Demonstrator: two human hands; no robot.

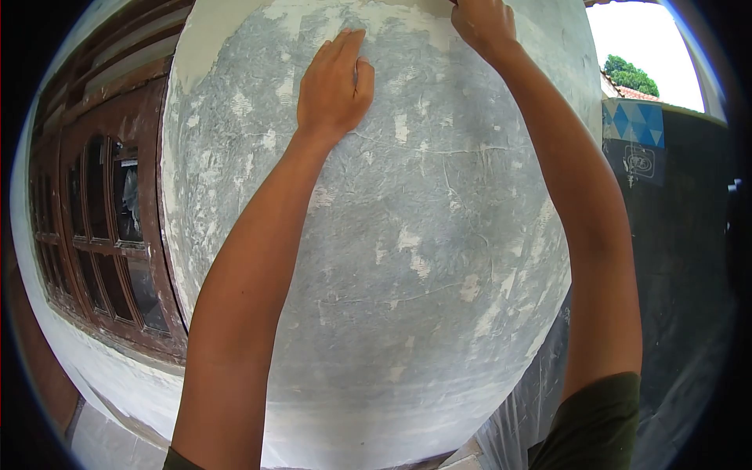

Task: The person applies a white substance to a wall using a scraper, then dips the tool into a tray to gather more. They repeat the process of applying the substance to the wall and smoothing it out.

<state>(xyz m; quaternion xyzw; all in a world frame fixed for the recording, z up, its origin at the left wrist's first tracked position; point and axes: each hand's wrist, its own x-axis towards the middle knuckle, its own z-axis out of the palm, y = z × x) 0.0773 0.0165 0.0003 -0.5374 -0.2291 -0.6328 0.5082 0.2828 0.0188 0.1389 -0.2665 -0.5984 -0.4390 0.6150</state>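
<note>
Grey wall (407, 211): rough and big, behind the left hand (335, 86) and the right hand (487, 27), going far down below the fingers; it has white patches and thin lines all over;
Left hand: back of it facing us, fingers close together and pointing up, thumb just beside them, nothing seen in it; I can't tell if the tips touch the wall;
Right hand: up at the top edge, fingers curled in; a dark bit peeks out by them, but I can't tell what they hold;
Cream coat (205, 48): on the wall, left of the left fingers;
Brown window (153, 254): wood and glass, lower and left of the left fingers;
Black sheet (677, 227): lower and right of the right fingers; a blue-and-white strip (638, 123) sits at its top
</note>
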